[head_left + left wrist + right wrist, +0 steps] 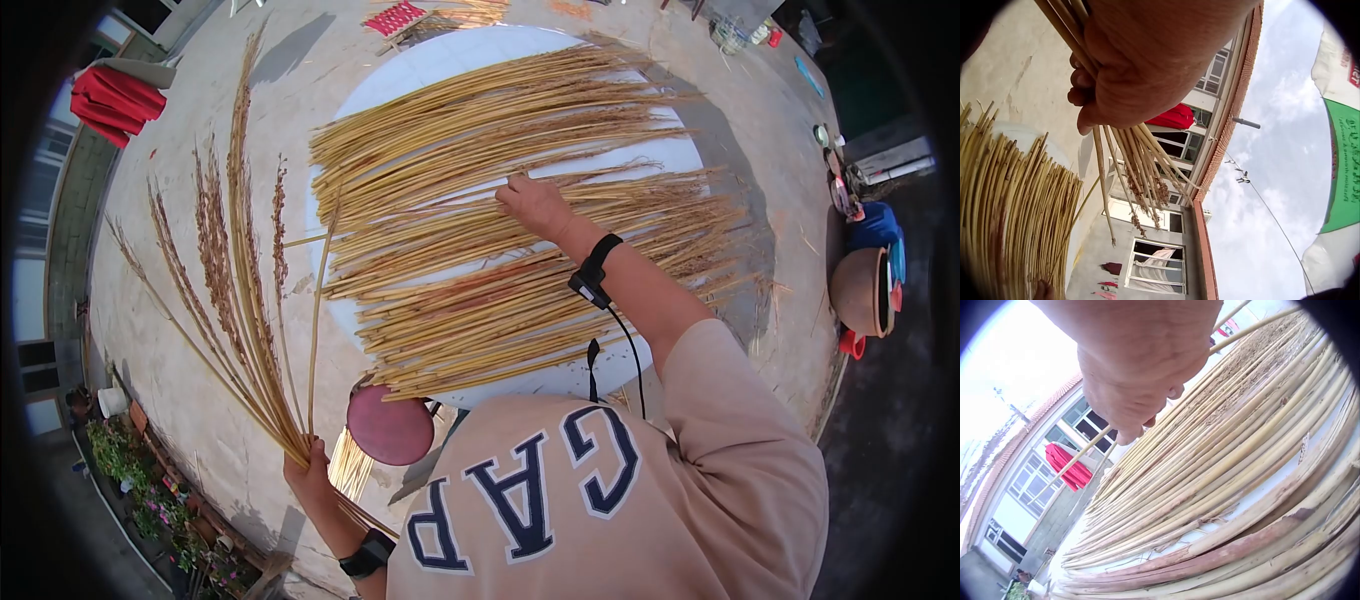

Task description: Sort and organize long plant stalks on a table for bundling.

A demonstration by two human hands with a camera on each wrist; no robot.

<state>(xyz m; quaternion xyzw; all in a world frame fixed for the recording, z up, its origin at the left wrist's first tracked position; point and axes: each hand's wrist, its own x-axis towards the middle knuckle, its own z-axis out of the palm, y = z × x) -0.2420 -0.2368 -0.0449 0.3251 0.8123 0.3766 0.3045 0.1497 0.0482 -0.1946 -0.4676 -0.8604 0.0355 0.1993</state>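
Note:
Long yellow stalks (450, 220) with brown feathery tops lie in rows across a round white table (440, 55). The left hand (312, 478) grips the lower ends of a loose bundle of stalks (262, 385), whose brown seed heads fan out away from the body; the left wrist view shows fingers curled round these stems (1063, 31). Over the middle of the rows, the right hand (538, 208) pinches a thin stalk. In the right wrist view that hand (1141, 381) has a stalk (1075, 461) passing through its curled fingers, above the lying stalks (1210, 462).
A round dark pink stool seat (390, 425) stands at the table's near edge. Red cloth (117, 103) hangs at the far left. A brown pot (860, 290) and a blue item are on the right, potted plants (150, 500) at the lower left.

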